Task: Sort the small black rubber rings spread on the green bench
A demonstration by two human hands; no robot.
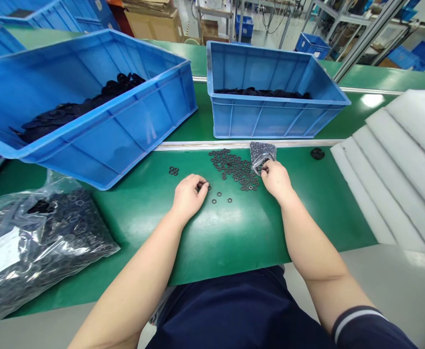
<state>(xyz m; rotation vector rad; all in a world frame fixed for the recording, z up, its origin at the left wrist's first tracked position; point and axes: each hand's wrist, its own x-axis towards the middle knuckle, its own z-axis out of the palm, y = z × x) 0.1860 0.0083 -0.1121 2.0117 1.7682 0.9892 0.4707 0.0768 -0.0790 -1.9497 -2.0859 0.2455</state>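
My left hand [189,196] rests curled on the green workbench [230,237], with a black washer [200,185] showing at its fingertips. My right hand [276,179] grips the lower edge of a small clear plastic bag of black washers [262,156]. Between my hands lies a loose scatter of black washers [234,169]. A few single washers [220,196] sit just below it, and a tiny cluster [173,170] lies left of my left hand.
A large clear bag of black washers [41,237] lies at the left. Two blue plastic crates holding black parts [154,116] [274,118] stand ahead, the left one overhanging the bench. A black part [317,153] sits nearby. White foam sheets [398,165] are stacked at the right.
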